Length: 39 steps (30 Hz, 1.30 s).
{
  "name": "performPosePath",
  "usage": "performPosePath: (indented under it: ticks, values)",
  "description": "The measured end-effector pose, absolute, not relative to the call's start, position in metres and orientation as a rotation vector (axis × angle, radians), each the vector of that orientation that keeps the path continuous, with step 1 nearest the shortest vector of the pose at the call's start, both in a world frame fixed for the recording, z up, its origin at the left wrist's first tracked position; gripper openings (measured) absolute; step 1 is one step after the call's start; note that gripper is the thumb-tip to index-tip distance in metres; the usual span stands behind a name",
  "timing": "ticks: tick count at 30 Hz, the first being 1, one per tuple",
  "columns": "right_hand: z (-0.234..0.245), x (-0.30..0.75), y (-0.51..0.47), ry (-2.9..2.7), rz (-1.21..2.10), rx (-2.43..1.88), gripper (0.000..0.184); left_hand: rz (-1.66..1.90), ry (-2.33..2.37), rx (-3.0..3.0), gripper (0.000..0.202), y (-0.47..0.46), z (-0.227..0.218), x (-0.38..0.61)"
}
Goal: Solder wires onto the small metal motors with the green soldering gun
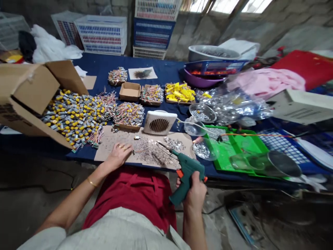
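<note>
My right hand (195, 194) is wrapped round the grip of a dark green soldering gun (188, 170) with an orange trigger. Its thin metal tip points up and left over a cardboard sheet (104, 149) strewn with small metal bits (156, 152). On the left of that sheet rests my left hand (120, 154), its fingers bent and held together. Thin wires (142, 150) with a small green end lie right at its fingertips; what is between the fingers is hidden. A small silver motor (137, 138) lies just beyond. A white vented fan box (160, 123) stands behind the sheet.
A tipped cardboard box (28, 93) spills a heap of yellow-and-silver motors (75, 114) at left. Small trays of wired motors (128, 114) and yellow parts (180, 92) stand behind. Clear bowls (201, 149), a green tray (244, 147) and a metal cup (282, 163) are at right.
</note>
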State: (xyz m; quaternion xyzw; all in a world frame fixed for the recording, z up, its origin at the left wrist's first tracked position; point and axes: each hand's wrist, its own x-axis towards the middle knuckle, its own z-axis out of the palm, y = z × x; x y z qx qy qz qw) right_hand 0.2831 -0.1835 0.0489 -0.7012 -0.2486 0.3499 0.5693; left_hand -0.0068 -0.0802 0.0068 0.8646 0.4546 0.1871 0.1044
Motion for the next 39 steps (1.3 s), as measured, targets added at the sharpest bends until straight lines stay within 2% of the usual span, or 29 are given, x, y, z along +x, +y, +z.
performPosePath:
  ticks: [4,8,18,23,27,33,39]
  values:
    - [0.044,0.291,-0.191,-0.380,0.982,-1.600,0.065,0.536,1.509,2.301,0.026,-0.066,0.015,0.001]
    - [0.044,0.293,-0.186,-0.340,0.997,-1.544,0.064,0.343,1.413,2.175,0.017,-0.044,0.022,0.041]
    - [0.029,0.293,-0.175,-0.271,1.088,-1.450,0.059,0.260,1.385,2.220,0.014,-0.053,0.000,0.049]
    - [0.042,0.265,-0.135,-0.164,1.257,-1.026,0.054,0.507,1.239,1.867,0.016,-0.055,0.006,0.053]
    - [0.056,0.244,-0.104,-0.240,1.365,-0.735,0.051,0.530,1.065,1.403,0.022,-0.061,0.016,0.065]
    - [0.049,0.245,-0.095,-0.259,1.372,-0.684,0.053,0.551,0.816,1.130,0.039,-0.069,0.018,0.068]
    - [0.048,0.250,-0.107,-0.219,1.410,-0.668,0.050,0.539,0.707,1.096,0.041,-0.070,0.015,0.071]
